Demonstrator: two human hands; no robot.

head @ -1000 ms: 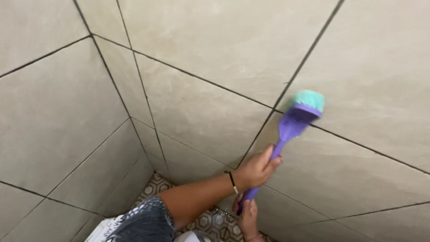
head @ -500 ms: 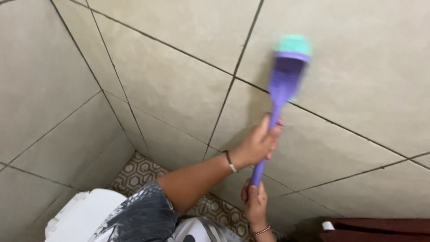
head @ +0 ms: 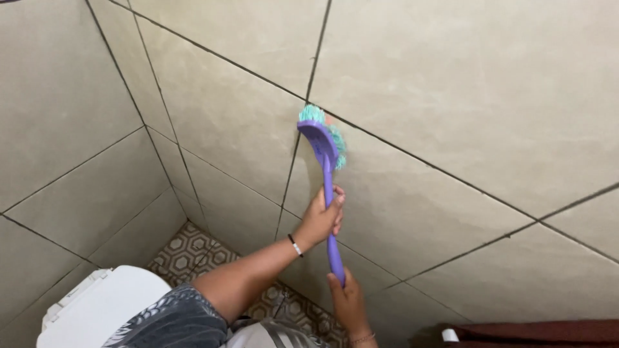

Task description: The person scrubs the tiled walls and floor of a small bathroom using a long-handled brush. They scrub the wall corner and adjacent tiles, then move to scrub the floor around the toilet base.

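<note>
Bottom left, white toilet tank lid (head: 97,306) above patterned floor tiles (head: 193,248). Centre frame, purple long-handled scrub brush (head: 329,193) held nearly upright against beige wall tiles (head: 451,96), long axis running bottom to top, teal bristles (head: 335,138) turned into the wall just beside a dark grout line (head: 309,64). Left hand (head: 320,217), black band at the wrist, grip wrapped tight around mid-handle. Right hand (head: 348,299), lower, grip closed on the handle's end.
</note>
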